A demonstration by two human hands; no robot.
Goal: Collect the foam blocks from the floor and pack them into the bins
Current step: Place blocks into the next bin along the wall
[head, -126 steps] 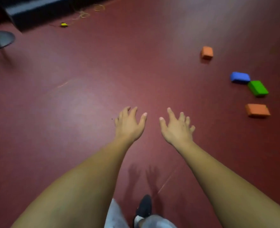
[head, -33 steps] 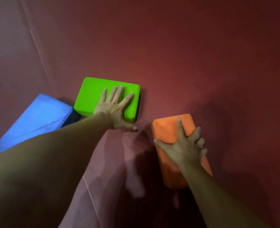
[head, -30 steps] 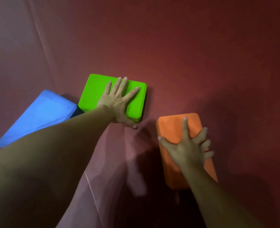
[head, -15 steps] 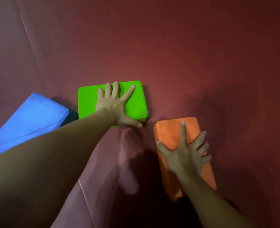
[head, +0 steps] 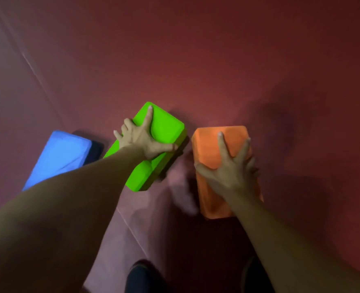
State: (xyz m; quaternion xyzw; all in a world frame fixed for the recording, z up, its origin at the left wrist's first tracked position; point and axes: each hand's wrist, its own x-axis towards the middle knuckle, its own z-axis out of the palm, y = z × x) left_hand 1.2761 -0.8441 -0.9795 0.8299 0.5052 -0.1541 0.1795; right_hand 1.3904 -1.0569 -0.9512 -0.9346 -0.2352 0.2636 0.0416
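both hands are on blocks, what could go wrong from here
1. Each block is spanned by one spread hand, left hand on the green block, right hand on the orange block; a wide grip like that may slip when lifted.
2. The blue block lies beside the green one, partly hidden by the left forearm, and could get left behind.

open red floor (head: pixel 217 60) stretches beyond three foam blocks. a narrow floor strip separates green block (head: pixel 166 127) from orange block (head: pixel 208 144). blue block (head: pixel 60 153) lies just beside the green, a dark gap between. a dark shoe (head: pixel 141 275) stands nearer the viewer.
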